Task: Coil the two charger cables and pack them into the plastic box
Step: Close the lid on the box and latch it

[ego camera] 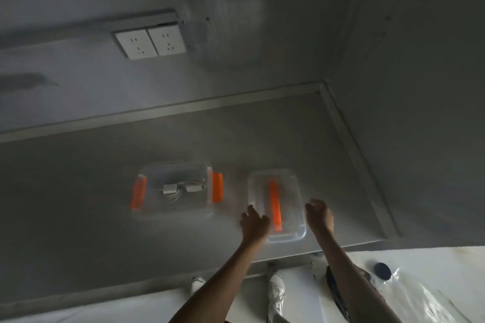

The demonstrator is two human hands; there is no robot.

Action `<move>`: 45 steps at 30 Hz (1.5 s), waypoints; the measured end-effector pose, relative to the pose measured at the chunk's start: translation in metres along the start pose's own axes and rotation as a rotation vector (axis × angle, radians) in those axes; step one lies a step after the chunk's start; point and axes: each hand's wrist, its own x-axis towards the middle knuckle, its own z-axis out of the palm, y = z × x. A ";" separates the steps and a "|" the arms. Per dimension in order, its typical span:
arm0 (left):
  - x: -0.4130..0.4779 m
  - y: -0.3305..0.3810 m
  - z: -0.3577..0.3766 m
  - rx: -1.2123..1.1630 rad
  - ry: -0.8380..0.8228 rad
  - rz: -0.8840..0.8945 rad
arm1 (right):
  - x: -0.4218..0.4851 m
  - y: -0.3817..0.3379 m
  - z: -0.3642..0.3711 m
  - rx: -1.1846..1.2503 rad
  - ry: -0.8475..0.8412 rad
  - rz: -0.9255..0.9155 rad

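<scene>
A clear plastic box [147, 211] with orange clips on both ends stands on the grey table. Inside it lie two white chargers with coiled white cables [181, 189]. Right of the box lies its clear lid [291, 191] with an orange handle down the middle. My left hand [254, 221] rests at the lid's left edge, fingers curled on the rim. My right hand [319, 214] hovers at the lid's right edge, fingers curled; whether it touches the lid I cannot tell. The picture is blurred by motion.
The grey table [78, 191] has a raised rim and meets a wall with a double white socket [151, 43]. Its front edge runs just below my hands. Below are white shoes [277, 294], a pale floor, a dark round object [381, 270] and clear plastic sheeting [425, 301].
</scene>
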 end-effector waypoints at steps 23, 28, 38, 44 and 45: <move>0.002 0.020 -0.027 -0.908 0.266 0.185 | -0.028 -0.008 -0.013 0.935 -0.579 0.463; -0.003 0.035 -0.058 -1.053 0.159 0.210 | -0.071 -0.063 0.023 1.087 -0.587 0.293; 0.011 -0.018 -0.244 -0.824 0.232 0.480 | -0.143 -0.129 0.095 1.018 -0.774 0.030; 0.026 -0.091 -0.338 -0.624 0.290 0.513 | -0.166 -0.169 0.122 0.761 -0.565 -0.153; 0.023 -0.101 -0.341 -0.602 0.297 0.511 | -0.169 -0.175 0.129 0.654 -0.507 -0.186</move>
